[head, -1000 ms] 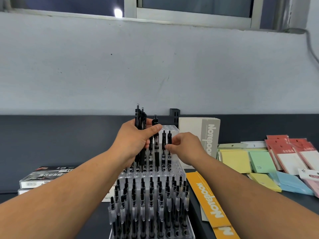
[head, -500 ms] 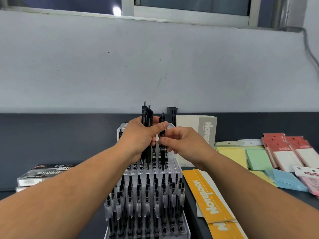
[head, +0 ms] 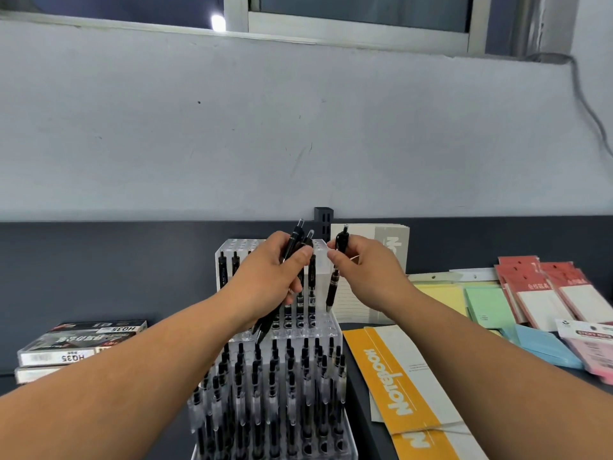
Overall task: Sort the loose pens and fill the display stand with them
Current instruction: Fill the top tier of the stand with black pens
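Observation:
A clear tiered display stand [head: 328,330] stands in front of me, its lower tiers packed with black pens [head: 272,386]. Above its upper tiers my left hand [head: 268,280] grips a small bundle of black pens [head: 297,242], tilted to the right. My right hand [head: 365,270] pinches a single black pen [head: 335,277] near its top; the pen hangs tip down beside the stand's right edge, apart from the bundle. A few pens stand in the top tier [head: 311,290] behind my left hand.
Boxed pen packs [head: 76,343] lie at the left. An orange-banded notebook [head: 394,390] lies right of the stand, and a grey notebook [head: 388,247] leans at the back. Coloured sticky-note pads [head: 491,307] and red packets [head: 537,287] fill the right side.
My right hand has drawn one pen out of the left hand's bundle and moved right with it. The bundle in my left hand has tilted to the right.

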`<state>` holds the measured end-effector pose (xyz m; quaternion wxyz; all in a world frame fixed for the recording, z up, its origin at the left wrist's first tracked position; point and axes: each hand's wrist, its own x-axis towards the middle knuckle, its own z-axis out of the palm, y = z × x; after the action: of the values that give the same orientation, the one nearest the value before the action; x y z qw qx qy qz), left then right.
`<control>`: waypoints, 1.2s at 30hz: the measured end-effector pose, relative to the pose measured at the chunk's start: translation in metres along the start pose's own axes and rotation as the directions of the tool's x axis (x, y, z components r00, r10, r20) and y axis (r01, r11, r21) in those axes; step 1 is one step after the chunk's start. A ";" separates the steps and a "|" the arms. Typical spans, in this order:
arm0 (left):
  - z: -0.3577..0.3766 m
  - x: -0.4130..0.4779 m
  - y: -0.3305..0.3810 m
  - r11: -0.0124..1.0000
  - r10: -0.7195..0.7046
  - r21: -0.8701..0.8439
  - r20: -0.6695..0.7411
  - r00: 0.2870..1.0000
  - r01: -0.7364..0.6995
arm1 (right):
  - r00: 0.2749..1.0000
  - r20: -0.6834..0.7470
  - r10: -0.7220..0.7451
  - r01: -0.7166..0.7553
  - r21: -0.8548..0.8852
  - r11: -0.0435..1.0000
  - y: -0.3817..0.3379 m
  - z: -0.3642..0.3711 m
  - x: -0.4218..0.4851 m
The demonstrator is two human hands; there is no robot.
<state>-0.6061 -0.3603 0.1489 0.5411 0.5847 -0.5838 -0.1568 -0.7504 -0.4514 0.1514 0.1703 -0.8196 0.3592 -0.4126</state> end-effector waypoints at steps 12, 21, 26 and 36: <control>0.002 -0.003 0.002 0.999 0.029 -0.023 -0.055 0.998 -0.030 | 0.987 0.085 0.136 -0.132 -0.057 0.990 0.013 0.021 0.006; 0.003 0.004 -0.008 0.994 -0.016 -0.113 -0.142 0.990 0.000 | 0.994 0.086 0.072 -0.061 -0.124 0.990 0.005 0.024 0.008; 0.003 0.004 -0.011 0.991 -0.017 -0.134 -0.180 0.984 -0.007 | 0.987 0.125 0.099 -0.078 -0.158 0.984 0.006 0.024 0.010; 0.005 0.002 -0.003 0.979 -0.002 -0.199 -0.219 0.976 -0.043 | 0.987 -0.150 -0.059 0.077 0.116 0.990 -0.006 0.018 -0.011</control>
<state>-0.6082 -0.3649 0.1456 0.6600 0.5341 -0.5080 -0.1449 -0.7381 -0.4395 0.1375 0.1789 -0.7870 0.3168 -0.4982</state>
